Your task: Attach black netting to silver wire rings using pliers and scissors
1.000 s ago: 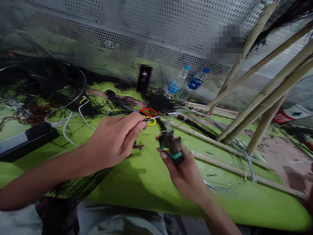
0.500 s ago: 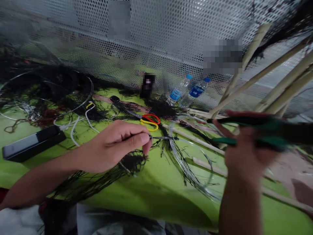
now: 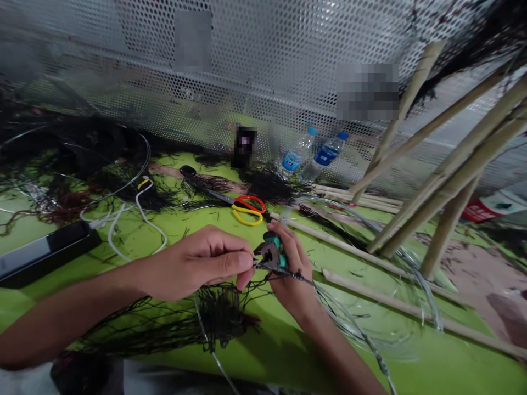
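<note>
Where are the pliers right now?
In the head view, just right of centre: the green-handled pliers are held in the right hand, right beside the left hand and lower in the picture than the scissors.

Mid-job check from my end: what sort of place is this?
Probably a makeshift handcraft workspace, though the pictures can't confirm it. The signs are black netting over a green table, red-and-yellow scissors lying beyond the hands, and pliers in the right hand.
</note>
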The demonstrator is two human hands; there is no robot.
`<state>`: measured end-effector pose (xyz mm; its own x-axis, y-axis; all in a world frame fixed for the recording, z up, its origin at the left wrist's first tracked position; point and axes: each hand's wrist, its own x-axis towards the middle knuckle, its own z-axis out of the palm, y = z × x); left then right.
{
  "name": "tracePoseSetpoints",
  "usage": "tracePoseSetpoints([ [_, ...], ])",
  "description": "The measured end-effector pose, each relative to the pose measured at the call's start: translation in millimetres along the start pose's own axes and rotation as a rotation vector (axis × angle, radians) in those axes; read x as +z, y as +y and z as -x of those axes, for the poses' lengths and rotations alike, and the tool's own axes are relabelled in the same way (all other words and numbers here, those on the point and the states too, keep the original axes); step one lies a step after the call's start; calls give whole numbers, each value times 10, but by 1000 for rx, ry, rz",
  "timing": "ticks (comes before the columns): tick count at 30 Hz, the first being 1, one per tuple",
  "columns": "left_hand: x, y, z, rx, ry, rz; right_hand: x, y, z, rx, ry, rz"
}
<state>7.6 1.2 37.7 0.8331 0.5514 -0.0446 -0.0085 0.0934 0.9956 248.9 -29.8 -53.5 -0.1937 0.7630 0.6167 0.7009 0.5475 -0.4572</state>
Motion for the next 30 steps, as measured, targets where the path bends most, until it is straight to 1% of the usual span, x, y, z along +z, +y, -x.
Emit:
tracePoseSetpoints([
  [2,10,-8,-3,-16,-6,-2,9,27,4,6,69,7],
  [4,18,-16,-10,-17,-9,6,9,43,7,-19,99,27],
  [7,29,-23,-24,-20,-28,15,-2,33,22,-65,100,46],
  [14,59,-79,-43,-70,-73,25,-3,5,43,-82,126,22],
  [18,61,-122,-62,-33,-73,41,-2,18,39,-85,120,38],
  [20,69,-124,-67,31,-50,-3,0,19,47,-79,100,52],
  [24,109,-101,-45,141,28,-186,1,17,74,-57,96,108],
  [30,166,-134,3,180,123,-311,-72,-19,97,-69,134,267],
])
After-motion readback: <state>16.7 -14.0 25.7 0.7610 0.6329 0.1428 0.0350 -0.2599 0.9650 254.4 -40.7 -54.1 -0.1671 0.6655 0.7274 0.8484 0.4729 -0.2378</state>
